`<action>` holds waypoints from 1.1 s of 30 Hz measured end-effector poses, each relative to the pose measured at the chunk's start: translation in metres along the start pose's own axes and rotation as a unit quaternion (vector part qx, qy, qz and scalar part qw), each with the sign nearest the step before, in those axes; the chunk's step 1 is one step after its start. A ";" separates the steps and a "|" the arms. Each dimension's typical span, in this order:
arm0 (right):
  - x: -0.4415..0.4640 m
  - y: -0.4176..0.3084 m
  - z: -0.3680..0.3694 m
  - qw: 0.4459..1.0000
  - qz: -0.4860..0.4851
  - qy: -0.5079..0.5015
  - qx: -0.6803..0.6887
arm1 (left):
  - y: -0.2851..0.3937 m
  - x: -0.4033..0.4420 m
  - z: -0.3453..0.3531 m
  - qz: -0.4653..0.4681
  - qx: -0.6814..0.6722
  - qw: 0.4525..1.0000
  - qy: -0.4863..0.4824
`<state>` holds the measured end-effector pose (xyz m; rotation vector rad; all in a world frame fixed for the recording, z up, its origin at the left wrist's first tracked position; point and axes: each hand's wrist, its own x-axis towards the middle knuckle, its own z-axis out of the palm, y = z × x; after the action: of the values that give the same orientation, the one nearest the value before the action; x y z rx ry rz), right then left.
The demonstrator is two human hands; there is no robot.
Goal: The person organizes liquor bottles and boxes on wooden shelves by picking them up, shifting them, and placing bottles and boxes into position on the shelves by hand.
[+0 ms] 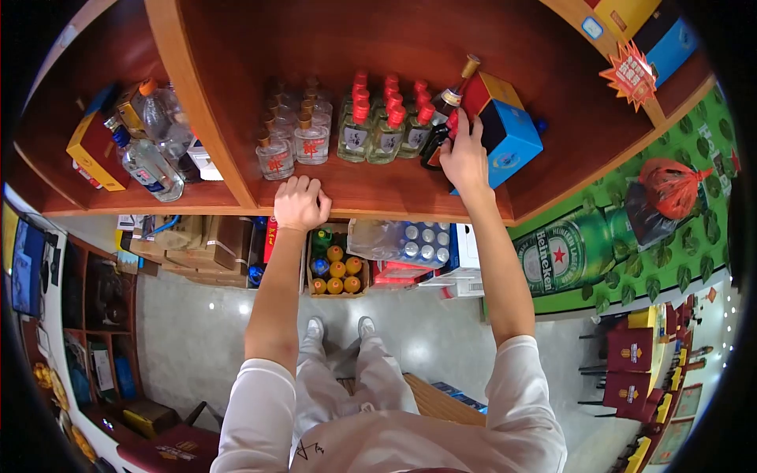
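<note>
My right hand (465,158) is closed around the upper part of a small dark bottle (434,148) with a red top, standing on the wooden shelf. Behind it leans a taller dark bottle (451,96) with a gold cap, and a blue box (509,138) is just to the right. My left hand (302,202) rests with curled fingers on the shelf edge (363,211). Beyond that hand are clear bottles (311,142) with gold caps and red lettering. Several red-capped bottles (386,138) stand in rows between my hands.
Left of the wooden divider (197,102) are a blue-capped bottle (150,165) and boxes. Below the shelf sit a carton of orange-topped bottles (335,272) and a pack of cans (426,243). Red bags (670,189) hang beside a green beer poster (568,248) on the right.
</note>
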<state>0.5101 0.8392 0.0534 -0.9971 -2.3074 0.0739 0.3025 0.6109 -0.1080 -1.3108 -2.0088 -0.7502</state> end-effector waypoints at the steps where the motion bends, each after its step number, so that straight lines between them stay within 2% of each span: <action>1: 0.004 0.004 0.006 1.000 0.014 -0.015 -0.009 | 0.001 0.002 -0.002 -0.004 -0.005 1.000 0.000; 3: 0.010 0.010 0.011 0.998 0.034 -0.045 -0.008 | 0.002 0.003 -0.006 -0.003 -0.018 1.000 0.007; 12: 0.005 0.032 0.015 0.994 -0.047 -0.039 0.091 | 0.000 0.000 -0.002 -0.013 -0.023 1.000 0.002; 14: -0.003 0.022 0.012 0.990 -0.095 -0.023 0.097 | 0.001 0.001 -0.004 -0.004 -0.029 0.999 0.024; 20: -0.026 -0.045 0.020 0.948 -0.077 -0.116 0.287 | -0.002 -0.003 0.002 -0.010 -0.015 1.000 0.008; 24: -0.028 -0.094 0.035 0.913 -0.050 -0.181 0.363 | -0.002 -0.003 -0.001 -0.010 -0.011 1.000 -0.002; 27: -0.030 -0.123 0.048 0.914 -0.155 -0.111 0.359 | -0.002 -0.003 0.000 -0.014 -0.015 1.000 -0.006; 30: -0.027 -0.140 0.059 0.920 -0.157 -0.111 0.342 | -0.001 -0.003 0.001 -0.012 -0.023 1.000 0.014; 33: -0.021 -0.144 0.078 0.922 -0.171 -0.088 0.336 | -0.002 -0.003 0.001 -0.018 -0.016 1.000 -0.007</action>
<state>0.3856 0.7368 0.0203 -0.2403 -2.3096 0.7798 0.3017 0.6093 -0.1110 -1.3059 -2.0438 -0.7952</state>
